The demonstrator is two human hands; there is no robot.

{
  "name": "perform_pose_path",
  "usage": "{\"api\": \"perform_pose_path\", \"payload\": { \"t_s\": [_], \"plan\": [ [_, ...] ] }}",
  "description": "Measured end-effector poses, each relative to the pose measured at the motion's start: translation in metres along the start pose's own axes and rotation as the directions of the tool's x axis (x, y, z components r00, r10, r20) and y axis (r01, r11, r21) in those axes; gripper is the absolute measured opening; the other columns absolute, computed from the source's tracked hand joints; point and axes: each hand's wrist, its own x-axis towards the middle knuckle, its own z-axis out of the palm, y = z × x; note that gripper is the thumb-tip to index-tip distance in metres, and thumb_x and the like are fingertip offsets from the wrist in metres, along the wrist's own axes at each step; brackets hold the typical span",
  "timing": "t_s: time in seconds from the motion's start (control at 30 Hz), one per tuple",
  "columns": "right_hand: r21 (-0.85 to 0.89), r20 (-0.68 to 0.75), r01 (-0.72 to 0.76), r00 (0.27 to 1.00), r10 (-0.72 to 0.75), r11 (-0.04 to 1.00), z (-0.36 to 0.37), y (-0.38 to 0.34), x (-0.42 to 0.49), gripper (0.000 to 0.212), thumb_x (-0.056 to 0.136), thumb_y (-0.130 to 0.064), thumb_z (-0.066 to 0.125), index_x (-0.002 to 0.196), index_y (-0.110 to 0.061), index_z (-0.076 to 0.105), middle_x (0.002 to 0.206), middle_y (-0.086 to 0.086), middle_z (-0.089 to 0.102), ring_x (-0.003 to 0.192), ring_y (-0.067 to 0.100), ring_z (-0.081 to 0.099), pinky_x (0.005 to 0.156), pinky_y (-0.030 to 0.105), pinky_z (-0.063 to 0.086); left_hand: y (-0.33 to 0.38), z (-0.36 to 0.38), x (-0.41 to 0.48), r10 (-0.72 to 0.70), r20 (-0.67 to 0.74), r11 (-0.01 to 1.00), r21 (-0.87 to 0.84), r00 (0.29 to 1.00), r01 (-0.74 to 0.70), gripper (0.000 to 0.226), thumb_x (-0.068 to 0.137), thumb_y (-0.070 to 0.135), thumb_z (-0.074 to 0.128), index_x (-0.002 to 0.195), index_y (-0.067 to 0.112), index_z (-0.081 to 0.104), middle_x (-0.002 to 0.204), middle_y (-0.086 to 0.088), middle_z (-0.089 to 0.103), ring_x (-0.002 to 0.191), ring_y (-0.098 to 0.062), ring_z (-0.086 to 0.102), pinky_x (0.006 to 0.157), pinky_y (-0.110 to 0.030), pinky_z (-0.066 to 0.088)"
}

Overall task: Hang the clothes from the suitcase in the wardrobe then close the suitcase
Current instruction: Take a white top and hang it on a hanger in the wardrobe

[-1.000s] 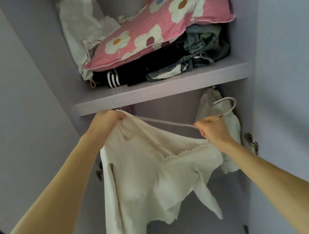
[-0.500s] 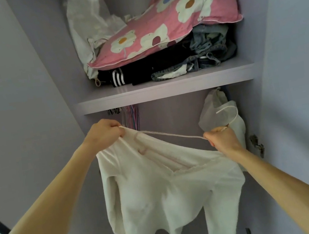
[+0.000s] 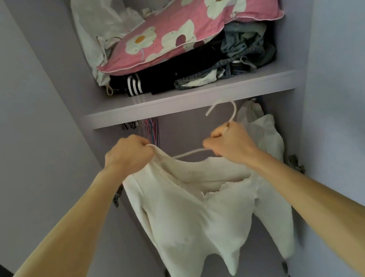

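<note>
The left hand (image 3: 129, 158) is clenched on one shoulder of the white top (image 3: 206, 226), at much the same height as half a second ago, just below the shelf (image 3: 189, 100). The top is held inside the lower part of the wardrobe (image 3: 62, 86), sleeves hanging free, and is not yet hung. The hanger (image 3: 232, 111) has been swung: its hook, earlier tipped over to the right, is now turned upward and raised to the shelf's front edge. The right hand (image 3: 229, 146) is closed round the hanger's neck and has been brought nearer to the left hand. From this the hook is judged to be lined up for the rail, with only the hanging itself left for this garment.

Under the shelf at the left, some coloured hangers (image 3: 150, 129) are only partly shown. The rail is hidden behind the shelf edge. Only one thin arm of the hanger is visible between the hands, so its seating inside the top cannot be told. A pale garment (image 3: 266, 138) at the right is half covered by the right hand. The suitcase is out of view.
</note>
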Motion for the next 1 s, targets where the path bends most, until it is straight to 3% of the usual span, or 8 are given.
{"api": "perform_pose_path", "payload": {
  "t_s": [0.07, 0.23, 0.3, 0.4, 0.5, 0.6, 0.87, 1.0],
  "plan": [
    [-0.041, -0.012, 0.041, 0.999, -0.042, 0.998, -0.001, -0.019, 0.012, 0.043, 0.079, -0.019, 0.061, 0.041, -0.009, 0.042, 0.04, -0.002, 0.037, 0.042, 0.012, 0.031, 0.049, 0.022, 0.035, 0.007, 0.003, -0.003, 0.015, -0.02, 1.0, 0.003, 1.0, -0.015, 0.02, 0.083, 0.024, 0.047, 0.075, 0.024, 0.065, 0.077, 0.0, 0.064, 0.075, -0.025, 0.058, 0.063, -0.031, 0.039],
    [-0.352, 0.367, 0.039, 0.925, 0.099, 0.935, 0.018, -0.025, 0.018, 0.028, 0.079, -0.022, 0.058, 0.055, -0.007, 0.059, 0.05, 0.0, 0.055, 0.054, 0.019, 0.053, 0.054, 0.028, 0.045, -0.001, 0.003, 0.002, 0.028, -0.012, 0.983, -0.179, 1.0, -0.029, 0.017, 0.082, 0.032, 0.05, 0.076, 0.025, 0.065, 0.08, 0.003, 0.066, 0.082, -0.022, 0.06, 0.07, -0.033, 0.043],
    [-0.264, 0.27, -0.019, 0.958, 0.093, 0.964, 0.018, -0.026, 0.022, 0.031, 0.08, -0.023, 0.06, 0.053, -0.009, 0.065, 0.043, -0.005, 0.057, 0.052, 0.015, 0.059, 0.054, 0.022, 0.045, -0.011, 0.006, 0.001, 0.095, 0.143, 0.965, -0.257, 0.985, -0.056, 0.011, 0.086, 0.042, 0.061, 0.087, 0.033, 0.068, 0.096, 0.012, 0.067, 0.101, -0.018, 0.06, 0.082, -0.035, 0.044],
    [-0.169, 0.103, -0.039, 0.993, 0.057, 0.985, 0.009, -0.033, 0.03, 0.038, 0.082, -0.027, 0.06, 0.046, -0.014, 0.065, 0.04, -0.003, 0.054, 0.051, 0.016, 0.059, 0.051, 0.022, 0.043, -0.025, 0.02, -0.005, 0.147, 0.347, 0.95, -0.311, 0.926, -0.035, 0.049, 0.087, 0.069, 0.055, 0.107, 0.027, 0.069, 0.107, 0.008, 0.066, 0.103, -0.015, 0.058, 0.09, -0.034, 0.042],
    [-0.171, 0.112, 0.013, 0.994, 0.007, 0.985, 0.008, -0.039, 0.032, 0.043, 0.086, -0.033, 0.061, 0.047, -0.015, 0.067, 0.048, 0.002, 0.06, 0.056, 0.017, 0.061, 0.052, 0.023, 0.043, -0.032, 0.038, -0.007, 0.18, 0.236, 0.964, -0.233, 0.955, -0.124, 0.066, 0.086, 0.072, 0.049, 0.093, 0.009, 0.067, 0.077, -0.003, 0.064, 0.071, -0.017, 0.059, 0.071, -0.031, 0.044],
    [-0.142, 0.108, 0.006, 0.994, 0.009, 0.99, 0.009, -0.04, 0.033, 0.045, 0.089, -0.034, 0.059, 0.05, -0.015, 0.069, 0.054, -0.001, 0.065, 0.067, 0.021, 0.067, 0.056, 0.023, 0.045, -0.03, 0.044, -0.01, 0.184, 0.158, 0.958, -0.25, 0.97, -0.141, 0.06, 0.088, 0.064, 0.056, 0.066, 0.008, 0.05, 0.055, 0.003, 0.04, 0.048, -0.008, 0.035, 0.053, -0.024, 0.028],
    [-0.165, 0.132, 0.002, 0.991, 0.02, 0.986, 0.012, -0.029, 0.024, 0.067, 0.097, -0.059, 0.046, 0.058, -0.011, 0.071, 0.058, 0.004, 0.067, 0.065, 0.015, 0.066, 0.063, 0.023, 0.044, -0.016, 0.054, -0.012, 0.233, 0.03, 0.925, -0.317, 0.972, -0.211, 0.05, 0.088, 0.06, 0.062, 0.07, 0.013, 0.058, 0.057, 0.006, 0.048, 0.052, -0.009, 0.042, 0.056, -0.026, 0.035],
    [-0.151, 0.103, -0.011, 0.994, 0.027, 0.988, 0.011, -0.022, 0.02, 0.068, 0.094, -0.066, 0.045, 0.058, -0.015, 0.072, 0.061, 0.001, 0.069, 0.067, 0.006, 0.064, 0.061, 0.015, 0.035, -0.013, 0.054, -0.011, 0.236, 0.07, 0.956, -0.196, 0.969, -0.219, 0.036, 0.087, 0.064, 0.06, 0.095, 0.029, 0.063, 0.086, 0.011, 0.065, 0.082, -0.011, 0.06, 0.075, -0.033, 0.05]
  ]
}}
